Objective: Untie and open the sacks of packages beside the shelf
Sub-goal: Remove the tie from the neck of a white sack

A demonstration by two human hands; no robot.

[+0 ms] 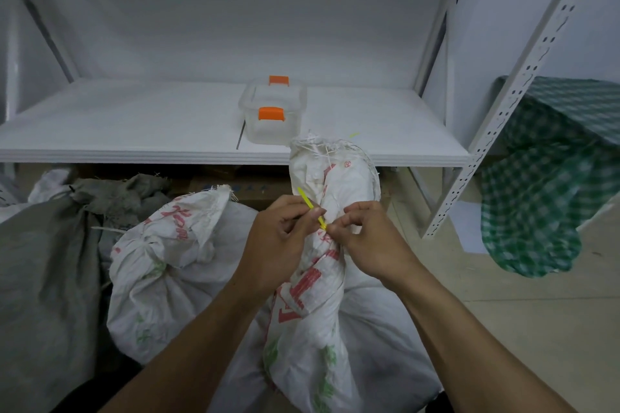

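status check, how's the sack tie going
Left hand and right hand both pinch thin yellow plastic tie. Tie round twisted neck of white woven red-printed sack, not yet open. Nothing blocking.

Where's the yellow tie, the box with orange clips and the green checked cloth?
yellow tie (pixel 304 197): head view, its free end.
box (pixel 268 131): head view, clear front wall.
green checked cloth (pixel 543 198): head view, its middle.

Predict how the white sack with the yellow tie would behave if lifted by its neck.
The sack is probably floppy: its woven cloth creases and twists at the tie. Its bulging base suggests it's heavy and would sag.
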